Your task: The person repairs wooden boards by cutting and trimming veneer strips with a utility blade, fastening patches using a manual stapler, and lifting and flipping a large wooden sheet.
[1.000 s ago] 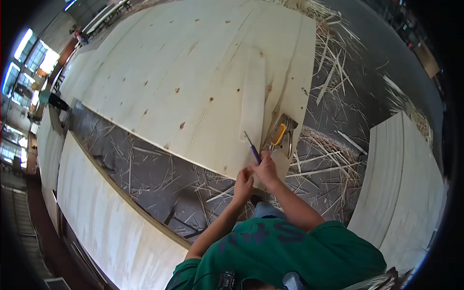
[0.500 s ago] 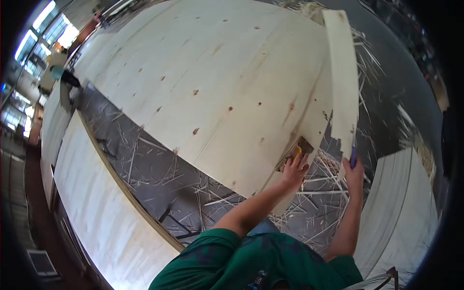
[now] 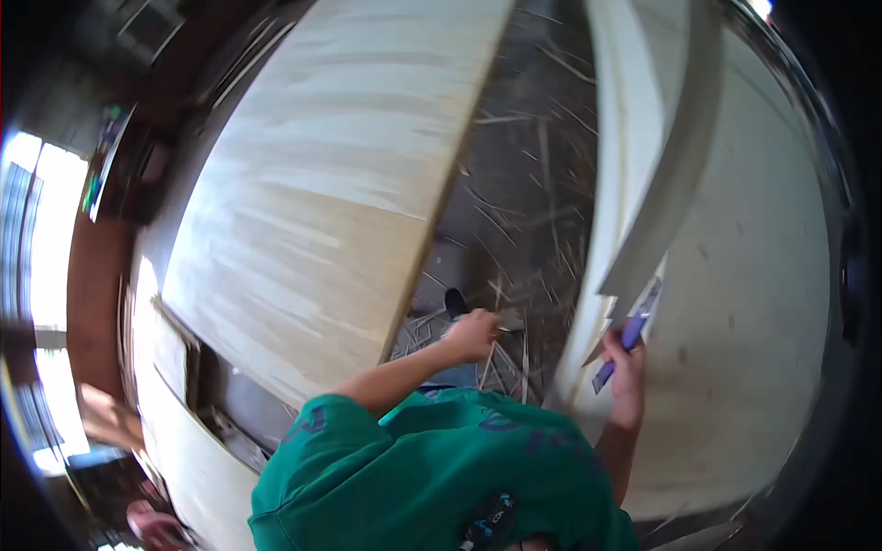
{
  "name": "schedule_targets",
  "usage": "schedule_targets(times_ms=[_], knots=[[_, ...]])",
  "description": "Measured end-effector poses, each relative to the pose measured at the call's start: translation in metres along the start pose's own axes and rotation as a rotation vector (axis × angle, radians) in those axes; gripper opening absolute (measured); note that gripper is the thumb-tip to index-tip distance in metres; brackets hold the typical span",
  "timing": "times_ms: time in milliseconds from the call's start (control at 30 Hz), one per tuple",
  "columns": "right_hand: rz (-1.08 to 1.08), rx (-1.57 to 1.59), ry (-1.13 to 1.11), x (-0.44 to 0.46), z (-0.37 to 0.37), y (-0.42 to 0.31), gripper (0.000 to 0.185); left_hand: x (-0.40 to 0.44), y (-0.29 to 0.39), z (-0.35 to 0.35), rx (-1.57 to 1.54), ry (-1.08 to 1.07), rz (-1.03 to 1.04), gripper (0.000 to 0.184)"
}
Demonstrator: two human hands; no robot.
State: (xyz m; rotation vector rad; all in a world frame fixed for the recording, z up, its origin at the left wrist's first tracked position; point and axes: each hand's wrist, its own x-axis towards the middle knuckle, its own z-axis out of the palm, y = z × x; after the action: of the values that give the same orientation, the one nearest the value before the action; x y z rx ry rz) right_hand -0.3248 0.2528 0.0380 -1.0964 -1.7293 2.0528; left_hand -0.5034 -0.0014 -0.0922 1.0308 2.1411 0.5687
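Observation:
My right hand (image 3: 627, 376) grips a purple utility knife (image 3: 632, 332), its metal end pointing up and away. A long pale veneer strip (image 3: 669, 184) ends at this hand and curves up toward the top of the view; the fingers seem to hold its ragged end too. My left hand (image 3: 475, 334) is closed, over the littered floor in front of my body. A small greyish shape sits by its fingertips, too blurred to tell whether it is held. To the right of my right hand is a broad pale wood sheet (image 3: 735, 376).
A thick-edged stack of pale boards (image 3: 303, 230) stands to my left, with another board (image 3: 188, 450) below it. Wood splinters and offcuts litter the dark floor (image 3: 514, 202) between the stack and the sheet. Bright windows (image 3: 55, 239) show at far left.
My view has swung left. My left hand has come off the wood sheet and the small dark plate there, and has closed. The right hand still holds the knife, with the strip now curving.

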Motion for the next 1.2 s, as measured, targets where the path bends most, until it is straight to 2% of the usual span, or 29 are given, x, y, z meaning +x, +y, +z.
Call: schedule_targets(times_ms=[67,100,133,200,233,333,367,467,533,600,633,667,733,767,867,933,1000,1100,1133,1200], knots=[[0.045,-0.138,-0.142,0.078,0.093,-0.009,0.019,-0.005,-0.105,-0.027,-0.046,0.219,-0.476,0.034],[0.044,-0.221,-0.234,0.114,0.135,-0.011,0.02,-0.017,-0.146,-0.046,0.014,0.264,-0.564,0.033],[0.046,-0.3,-0.319,0.146,0.172,-0.009,0.02,-0.037,-0.168,-0.075,-0.033,0.404,-0.723,0.034],[0.024,-0.575,-0.46,0.221,0.226,0.016,0.02,-0.062,-0.251,-0.081,0.115,0.54,-0.873,0.037],[0.167,-0.685,-0.516,0.247,0.258,0.009,0.019,-0.077,-0.266,-0.097,0.041,0.624,-0.992,0.039],[-0.043,-0.873,-0.691,0.339,0.331,0.043,0.026,-0.093,-0.311,-0.128,-0.081,0.776,-1.231,0.042],[-0.07,-1.109,-0.736,0.369,0.358,0.044,0.031,-0.096,-0.326,-0.131,-0.102,0.803,-1.289,0.044],[-0.324,-1.325,-0.793,0.425,0.384,0.073,0.038,-0.095,-0.318,-0.082,-0.141,0.805,-1.46,0.056],[-0.325,-1.237,-0.907,0.458,0.413,0.069,0.037,-0.076,-0.303,-0.065,-0.167,0.876,-1.511,0.065],[-0.317,-1.188,-0.966,0.465,0.42,0.047,0.035,-0.058,-0.278,-0.038,-0.126,0.949,-1.519,0.067],[-0.323,-1.248,-0.968,0.458,0.417,0.06,0.035,-0.058,-0.284,-0.017,-0.128,1.06,-1.494,0.068],[-0.332,-1.301,-0.976,0.468,0.42,0.06,0.035,-0.046,-0.284,-0.018,-0.059,1.125,-1.513,0.069],[-0.49,-1.311,-0.886,0.491,0.412,0.066,0.035,-0.027,-0.276,-0.033,0.095,1.257,-1.54,0.069],[-0.563,-1.312,-0.843,0.506,0.411,0.067,0.035,-0.011,-0.273,-0.068,-0.073,1.39,-1.421,0.06],[-0.787,-1.033,-0.85,0.497,0.45,0.094,0.036,0.016,-0.297,-0.136,0.002,1.184,-1.133,0.049],[-0.804,-0.958,-0.968,0.482,0.499,0.11,0.035,0.049,-0.325,-0.173,-0.011,1.162,-0.968,0.039],[-0.501,-0.916,-1.089,0.465,0.559,0.118,0.027,0.08,-0.342,-0.198,-0.058,1.164,-0.829,0.037],[-0.752,-0.88,-1.128,0.467,0.641,0.155,0.021,0.12,-0.347,-0.208,0.01,1.202,-0.767,0.036],[-0.762,-0.896,-1.122,0.464,0.671,0.157,0.021,0.133,-0.347,-0.2,0.026,1.195,-0.748,0.038],[-0.754,-0.963,-1.121,0.46,0.726,0.158,0.021,0.166,-0.334,-0.176,0.063,1.049,-0.547,0.042]])
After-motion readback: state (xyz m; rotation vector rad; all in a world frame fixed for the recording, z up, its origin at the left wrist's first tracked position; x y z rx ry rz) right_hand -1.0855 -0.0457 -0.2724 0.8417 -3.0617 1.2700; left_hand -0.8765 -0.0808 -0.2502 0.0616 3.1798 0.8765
